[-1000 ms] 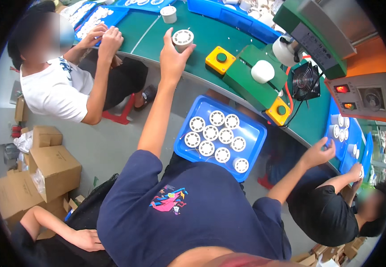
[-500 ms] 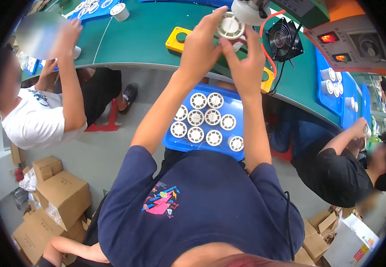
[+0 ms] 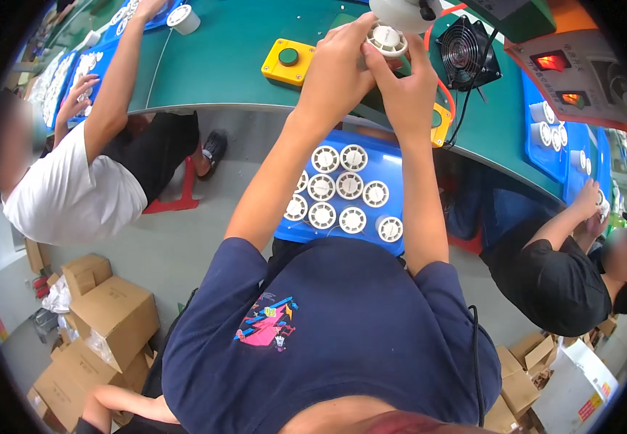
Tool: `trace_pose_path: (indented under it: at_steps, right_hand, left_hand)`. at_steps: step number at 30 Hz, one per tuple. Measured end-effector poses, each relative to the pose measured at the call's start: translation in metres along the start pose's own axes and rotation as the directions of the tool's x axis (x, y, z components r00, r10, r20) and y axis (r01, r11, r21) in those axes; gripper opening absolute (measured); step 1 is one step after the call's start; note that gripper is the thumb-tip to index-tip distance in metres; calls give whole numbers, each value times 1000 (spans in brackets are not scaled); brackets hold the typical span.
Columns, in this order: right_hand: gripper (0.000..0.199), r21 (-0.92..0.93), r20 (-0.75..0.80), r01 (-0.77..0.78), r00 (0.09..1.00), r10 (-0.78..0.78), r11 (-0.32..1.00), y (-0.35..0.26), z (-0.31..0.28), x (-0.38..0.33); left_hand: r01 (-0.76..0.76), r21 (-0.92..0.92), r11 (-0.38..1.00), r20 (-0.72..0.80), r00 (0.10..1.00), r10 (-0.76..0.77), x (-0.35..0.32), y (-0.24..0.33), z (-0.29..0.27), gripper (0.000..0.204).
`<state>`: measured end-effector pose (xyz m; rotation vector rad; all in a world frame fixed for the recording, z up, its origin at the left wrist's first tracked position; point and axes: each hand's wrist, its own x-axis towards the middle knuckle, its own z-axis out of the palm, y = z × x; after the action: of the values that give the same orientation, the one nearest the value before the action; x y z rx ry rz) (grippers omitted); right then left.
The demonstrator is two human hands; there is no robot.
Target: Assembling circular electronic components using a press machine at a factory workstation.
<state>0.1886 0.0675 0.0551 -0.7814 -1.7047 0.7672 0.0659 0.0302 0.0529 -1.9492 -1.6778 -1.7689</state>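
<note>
My left hand (image 3: 339, 71) and my right hand (image 3: 406, 83) are closed around the sides of one round white slotted housing (image 3: 387, 40), which resembles a smoke detector. They hold it tilted, just below the white rounded head of a machine (image 3: 406, 10); whether it touches the head I cannot tell. My fingertips behind it are partly hidden. Below my hands, a blue tray (image 3: 303, 233) bears several similar white housings (image 3: 321, 186), standing with their slotted faces up. My left forearm covers part of the tray's left side.
A yellow box with a green button (image 3: 287, 58) sits left of my hands, another yellow box (image 3: 441, 124) to the right. Beside them are a black fan (image 3: 465, 54) and an orange-grey control box (image 3: 581, 79). Co-workers sit left (image 3: 75, 181) and right (image 3: 545, 267). Cardboard boxes (image 3: 114, 311) stand behind.
The housing in my hands has shifted slightly right and tilted, its slotted face turned more upward. The co-worker on the left has reached an arm farther across the table.
</note>
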Motion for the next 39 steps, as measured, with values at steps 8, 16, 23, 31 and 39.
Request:
trace_pose_path:
  at_steps: [8, 16, 23, 31, 39]
  right_hand:
    - [53, 90, 14, -100, 995, 99, 991, -9, 3, 3]
    - [61, -142, -97, 25, 994, -39, 990, -23, -24, -25]
    - [19, -581, -39, 80, 991, -127, 810, 19, -80, -92]
    - [13, -499, -158, 70, 973, -169, 864, 32, -64, -83]
    - [23, -352, -299, -170, 952, 62, 921, 6, -58, -70]
  left_hand:
    - [82, 50, 995, 170, 981, -90, -10, 2, -19, 61]
    - [498, -12, 867, -158, 855, -494, -42, -52, -61, 48]
    - [678, -438, 591, 133, 699, -703, -32, -66, -58, 42]
    - [653, -432, 623, 84, 716, -693, -40, -69, -58, 43]
    - [571, -340, 747, -40, 785, -619, -46, -66, -51, 50]
